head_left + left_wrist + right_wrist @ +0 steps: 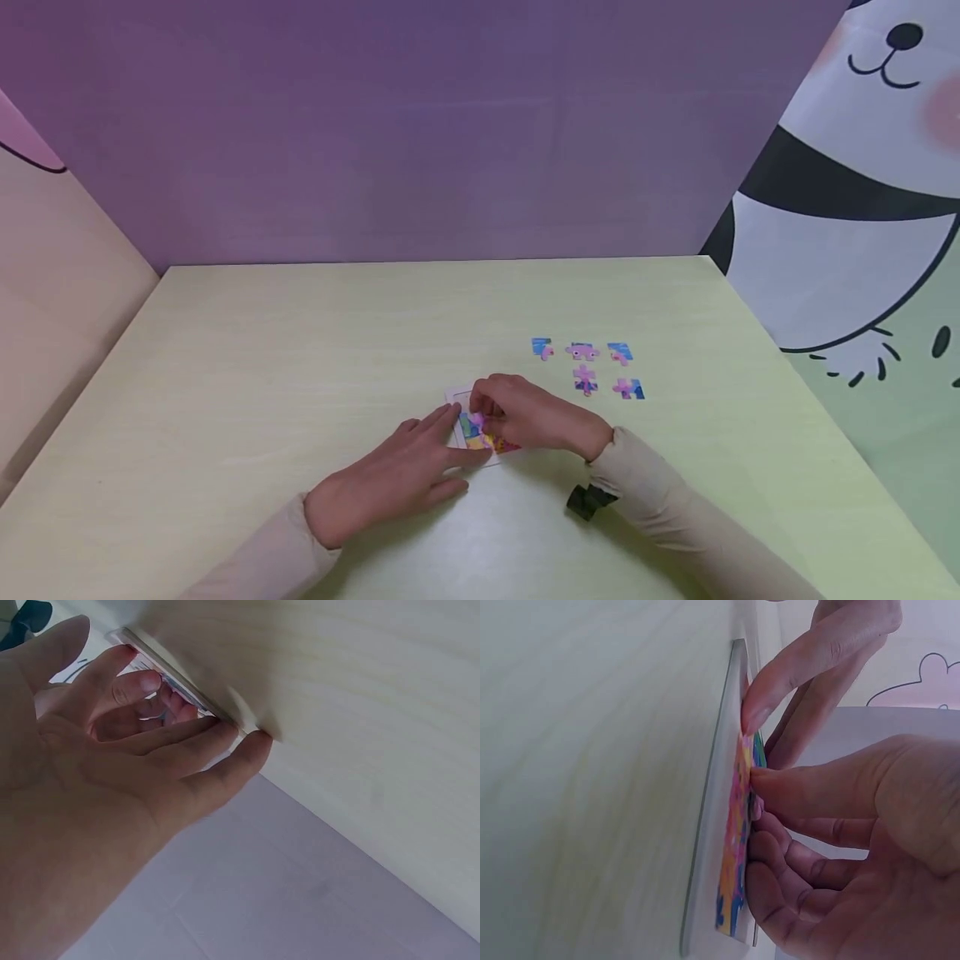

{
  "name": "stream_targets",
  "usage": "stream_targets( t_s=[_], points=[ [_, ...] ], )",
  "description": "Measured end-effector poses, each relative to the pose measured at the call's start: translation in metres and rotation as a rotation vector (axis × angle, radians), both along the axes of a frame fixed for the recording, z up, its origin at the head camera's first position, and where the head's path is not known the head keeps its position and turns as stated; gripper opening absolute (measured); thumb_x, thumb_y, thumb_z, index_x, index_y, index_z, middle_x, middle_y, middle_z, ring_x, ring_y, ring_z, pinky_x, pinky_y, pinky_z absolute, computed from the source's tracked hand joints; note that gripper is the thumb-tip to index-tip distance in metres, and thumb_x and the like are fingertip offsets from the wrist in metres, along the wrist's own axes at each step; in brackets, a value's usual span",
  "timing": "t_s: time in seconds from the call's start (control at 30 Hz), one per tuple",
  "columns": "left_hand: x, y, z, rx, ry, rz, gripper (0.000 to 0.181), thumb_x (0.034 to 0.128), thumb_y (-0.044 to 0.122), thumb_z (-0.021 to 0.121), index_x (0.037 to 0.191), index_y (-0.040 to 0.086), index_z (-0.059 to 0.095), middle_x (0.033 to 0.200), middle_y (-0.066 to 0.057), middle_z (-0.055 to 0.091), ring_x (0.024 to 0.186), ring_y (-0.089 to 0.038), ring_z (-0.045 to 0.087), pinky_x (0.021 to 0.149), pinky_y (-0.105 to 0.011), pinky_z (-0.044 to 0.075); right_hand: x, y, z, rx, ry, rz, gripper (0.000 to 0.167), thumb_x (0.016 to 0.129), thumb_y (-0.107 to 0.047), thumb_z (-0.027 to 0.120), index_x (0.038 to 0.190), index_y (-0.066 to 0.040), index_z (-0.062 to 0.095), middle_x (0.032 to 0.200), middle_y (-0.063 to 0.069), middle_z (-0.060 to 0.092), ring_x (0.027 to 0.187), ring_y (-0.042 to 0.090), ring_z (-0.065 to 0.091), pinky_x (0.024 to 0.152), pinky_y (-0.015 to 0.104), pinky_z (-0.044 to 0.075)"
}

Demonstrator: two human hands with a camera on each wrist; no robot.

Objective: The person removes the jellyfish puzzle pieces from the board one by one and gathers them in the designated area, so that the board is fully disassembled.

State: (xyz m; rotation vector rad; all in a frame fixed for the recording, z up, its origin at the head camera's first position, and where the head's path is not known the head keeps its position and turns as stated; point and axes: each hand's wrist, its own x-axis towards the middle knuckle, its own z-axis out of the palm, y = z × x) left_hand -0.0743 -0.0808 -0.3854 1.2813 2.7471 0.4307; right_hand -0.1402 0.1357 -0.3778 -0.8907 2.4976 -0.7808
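Note:
A small jigsaw puzzle board with a pale border lies on the table, partly hidden under both hands. Colourful pieces fill its lower part in the right wrist view. My left hand rests its extended fingers along the board's left side, its thumb at the near edge; fingertips touch the rim in the left wrist view. Above the board, my right hand has curled fingers and pinches a small pink puzzle piece, mostly covered by thumb and fingers. Whether that piece sits in the board, I cannot tell.
Several loose puzzle pieces lie behind and right of the board, among them a pink one with eyes and a pink-and-blue one. A black device hangs at the right wrist. A purple wall stands behind the pale table.

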Motion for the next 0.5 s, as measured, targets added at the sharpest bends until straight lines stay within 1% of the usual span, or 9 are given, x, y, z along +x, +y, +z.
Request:
stream_targets(
  t_s=[0.17, 0.23, 0.4, 0.5],
  points=[
    [0.0010, -0.0025, 0.0011, 0.018, -0.034, 0.019, 0.038, 0.0969, 0.028, 0.066, 0.135, 0.027, 0.064, 0.149, -0.033, 0.037, 0.138, -0.050, 0.037, 0.101, -0.057, 0.043, -0.0002, -0.0021, -0.0009, -0.007, -0.009, -0.010, 0.014, 0.091, 0.001, 0.068, 0.101, -0.006, 0.061, 0.094, 0.002, 0.062, 0.087, 0.015, 0.057, 0.078, 0.031, 0.051],
    [0.0014, -0.0030, 0.0015, 0.013, -0.050, 0.033, 0.039, 0.0971, 0.028, 0.066, 0.136, 0.028, 0.063, 0.150, -0.034, 0.036, 0.137, -0.054, 0.035, 0.103, -0.061, 0.040, 0.0004, -0.0028, -0.0004, -0.001, -0.009, -0.015, 0.014, 0.091, 0.001, 0.068, 0.101, -0.007, 0.061, 0.094, 0.001, 0.063, 0.086, 0.015, 0.057, 0.078, 0.031, 0.052],
    [0.0027, -0.0025, 0.0024, -0.013, -0.133, 0.081, 0.040, 0.0990, 0.032, 0.062, 0.139, 0.034, 0.059, 0.156, -0.027, 0.030, 0.143, -0.051, 0.027, 0.102, -0.073, 0.030, 0.0029, -0.0035, 0.0013, 0.031, 0.017, -0.028, 0.017, 0.089, 0.001, 0.069, 0.101, -0.008, 0.062, 0.092, -0.002, 0.065, 0.085, 0.012, 0.060, 0.079, 0.029, 0.053],
    [0.0031, -0.0020, 0.0028, -0.022, -0.161, 0.099, 0.041, 0.0994, 0.033, 0.062, 0.140, 0.035, 0.058, 0.158, -0.025, 0.028, 0.144, -0.050, 0.024, 0.101, -0.075, 0.029, 0.0037, -0.0039, 0.0018, 0.038, 0.040, -0.026, 0.018, 0.088, 0.000, 0.070, 0.102, -0.008, 0.063, 0.091, -0.001, 0.066, 0.085, 0.012, 0.060, 0.078, 0.028, 0.053]
  ],
)
